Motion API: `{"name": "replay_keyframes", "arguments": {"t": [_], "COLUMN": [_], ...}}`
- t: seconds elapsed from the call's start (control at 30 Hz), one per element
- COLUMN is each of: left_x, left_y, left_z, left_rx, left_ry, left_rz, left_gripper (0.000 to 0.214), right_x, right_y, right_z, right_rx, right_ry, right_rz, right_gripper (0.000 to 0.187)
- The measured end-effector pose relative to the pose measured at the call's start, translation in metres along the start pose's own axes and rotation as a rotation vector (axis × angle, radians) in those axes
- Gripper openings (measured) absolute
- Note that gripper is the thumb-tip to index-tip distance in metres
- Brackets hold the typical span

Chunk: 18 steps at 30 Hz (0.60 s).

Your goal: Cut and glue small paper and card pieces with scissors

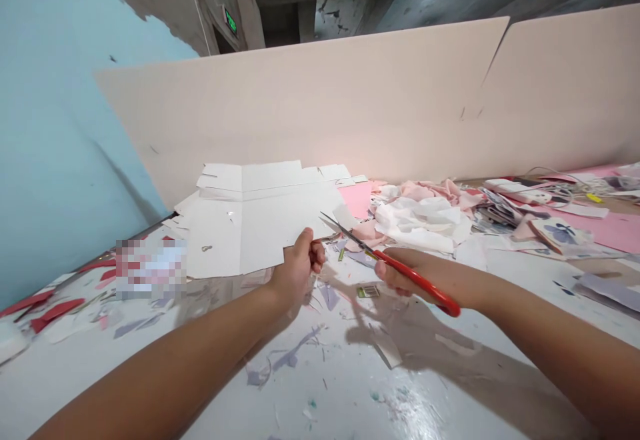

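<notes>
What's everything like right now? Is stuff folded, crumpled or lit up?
Left hand: gripping the card's edge
Right hand: closed around the scissors' handles
Red-handled scissors: blades pointing at the card
White card: creased, with cut flaps
Pink cloth: crumpled in a heap
Green exit sign: lit

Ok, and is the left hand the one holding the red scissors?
No, the right hand grips the red-handled scissors, while the left hand holds the white cardboard sheet.
</notes>
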<state>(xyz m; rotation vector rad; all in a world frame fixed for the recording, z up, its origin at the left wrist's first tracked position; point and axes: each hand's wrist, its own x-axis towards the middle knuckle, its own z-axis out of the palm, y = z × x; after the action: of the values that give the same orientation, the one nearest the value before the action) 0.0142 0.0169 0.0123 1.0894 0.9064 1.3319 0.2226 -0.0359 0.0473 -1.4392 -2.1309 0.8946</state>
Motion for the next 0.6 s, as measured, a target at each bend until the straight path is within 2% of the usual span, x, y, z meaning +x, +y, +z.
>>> {"name": "replay_keyframes", "arguments": {"t": [0.13, 0.2, 0.3, 0.37, 0.43, 0.5, 0.53, 0.6], "left_x": [0.001, 0.001, 0.0, -0.003, -0.007, -0.012, -0.015, -0.02], "left_y": [0.002, 0.002, 0.0, -0.004, -0.008, -0.012, -0.013, -0.014], "left_z": [0.0, 0.0, 0.0, 0.0, 0.001, 0.003, 0.003, 0.004], "left_rx": [-0.049, -0.058, -0.024, 0.027, 0.096, 0.152, 0.171, 0.207], "left_ry": [0.049, 0.074, 0.051, 0.016, -0.028, -0.07, -0.091, -0.143], "left_rz": [-0.01, -0.023, -0.012, -0.002, -0.008, -0.022, -0.027, -0.041], "left_gripper": [0.035, 0.033, 0.033, 0.034, 0.039, 0.042, 0.043, 0.045], "right_x": [-0.008, -0.008, 0.001, 0.009, 0.016, 0.02, 0.022, 0.023], "right_y": [0.013, 0.023, 0.04, 0.048, 0.048, 0.041, 0.035, 0.021], "right_z": [-0.032, -0.043, -0.047, -0.042, -0.033, -0.021, -0.014, 0.001], "right_rx": [-0.201, -0.289, -0.377, -0.4, -0.385, -0.256, -0.025, 0.552], "right_ry": [0.01, 0.081, 0.329, 0.492, 0.549, 0.533, 0.49, 0.316], "right_rz": [0.143, 0.257, 0.358, 0.345, 0.296, 0.235, 0.184, 0.131], "right_gripper": [0.036, 0.035, 0.036, 0.032, 0.029, 0.029, 0.027, 0.028]}}
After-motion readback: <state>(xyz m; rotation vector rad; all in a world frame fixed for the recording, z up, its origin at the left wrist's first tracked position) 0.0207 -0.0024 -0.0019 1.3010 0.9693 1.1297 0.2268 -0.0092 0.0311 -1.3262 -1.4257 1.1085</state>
